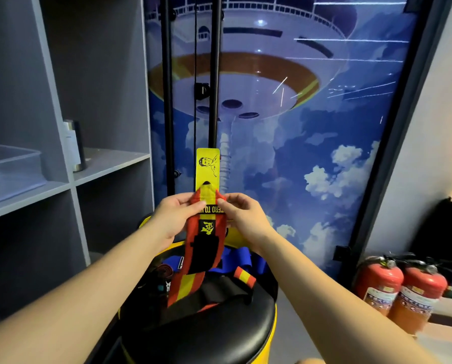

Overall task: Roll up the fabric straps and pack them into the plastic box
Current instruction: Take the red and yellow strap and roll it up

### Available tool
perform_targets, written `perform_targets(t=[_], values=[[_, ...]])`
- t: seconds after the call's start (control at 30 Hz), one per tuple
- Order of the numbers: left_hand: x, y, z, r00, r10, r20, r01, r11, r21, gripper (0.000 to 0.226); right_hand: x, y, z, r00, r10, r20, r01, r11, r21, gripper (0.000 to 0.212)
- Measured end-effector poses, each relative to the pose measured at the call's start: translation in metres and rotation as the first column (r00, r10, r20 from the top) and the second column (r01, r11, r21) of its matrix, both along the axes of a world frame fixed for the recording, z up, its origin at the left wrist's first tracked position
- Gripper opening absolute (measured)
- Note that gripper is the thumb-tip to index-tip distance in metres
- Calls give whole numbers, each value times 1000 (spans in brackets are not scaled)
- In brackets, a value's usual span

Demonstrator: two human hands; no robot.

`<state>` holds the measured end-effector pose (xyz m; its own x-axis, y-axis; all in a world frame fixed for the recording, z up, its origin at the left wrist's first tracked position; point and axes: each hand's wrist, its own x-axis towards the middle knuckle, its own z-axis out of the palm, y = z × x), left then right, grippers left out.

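- We hold one strap (205,248) up at chest height, above the black seat (206,334), so its long tail hangs free and can be wound without snagging.
- Our left hand (175,219) pinches the strap's upper edge from nine o'clock, thumb in front and fingers behind.
- Our right hand (245,219) pinches the same edge from three o'clock, so both hands are closed on the strap with its printed band stretched between them.
- A stiff yellow tab (207,166) stands up at twelve o'clock from the grip; we judge this is the end from which the roll should start, which would explain holding it uppermost.
- The red and yellow tail drops toward six o'clock and lands on a heap of more straps (235,264), blue and black among them, lying on the seat.
- The box (12,164), clear plastic, sits on a shelf (109,164) at nine o'clock, well apart from our hands; it looks empty, though its hazy walls leave that unsure.
- A metal flask (73,145) stands on the next shelf bay just beside the box.
- Two extinguishers (401,287) stand on the floor at four o'clock.
- By our reading, rolling has barely begun and nothing is packed yet.
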<state>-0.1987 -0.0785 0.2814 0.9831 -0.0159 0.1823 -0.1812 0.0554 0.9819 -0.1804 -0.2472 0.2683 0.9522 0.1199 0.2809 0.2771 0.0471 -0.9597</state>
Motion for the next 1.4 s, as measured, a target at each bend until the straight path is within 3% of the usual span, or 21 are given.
perform_targets(t=[0.13, 0.33, 0.4, 0.5, 0.6, 0.87, 1.17, 1.3, 1.4], values=[[-13, 1, 2, 999, -33, 30, 31, 998, 61, 19, -4, -2, 8, 990, -63, 126, 82, 986, -147, 3], [-19, 12, 0, 995, -103, -8, 101, 962, 252, 15, -15, -3, 7, 999, 3, 50, 7, 981, -193, 9], [-18, 13, -4, 987, -140, -76, 154, 960, 235, 15, -20, -3, 4, 999, 38, -1, -37, 990, -134, 8], [-12, 15, -16, 964, -201, -172, 219, 971, 92, 16, -23, -4, -3, 995, 70, -73, -75, 994, -79, 11], [-6, 16, -38, 936, -204, -287, 236, 968, 80, 20, -13, -2, -23, 995, 34, -98, -47, 990, -130, 9], [14, 9, -119, 909, -24, -415, 99, 982, 160, 17, 24, 4, -124, 979, -74, -192, -3, 929, -370, 13], [63, 4, -176, 898, 46, -437, -31, 999, 42, 13, 73, 7, -173, 976, -115, -183, 39, 927, -374, 14], [83, -1, -197, 909, 76, -410, -75, 997, 18, 8, 88, -3, -185, 965, -122, -230, 40, 942, -333, 9], [98, -8, -214, 905, 109, -411, -126, 992, -15, 10, 102, -29, -202, 940, -205, -274, 85, 915, -394, 12]])
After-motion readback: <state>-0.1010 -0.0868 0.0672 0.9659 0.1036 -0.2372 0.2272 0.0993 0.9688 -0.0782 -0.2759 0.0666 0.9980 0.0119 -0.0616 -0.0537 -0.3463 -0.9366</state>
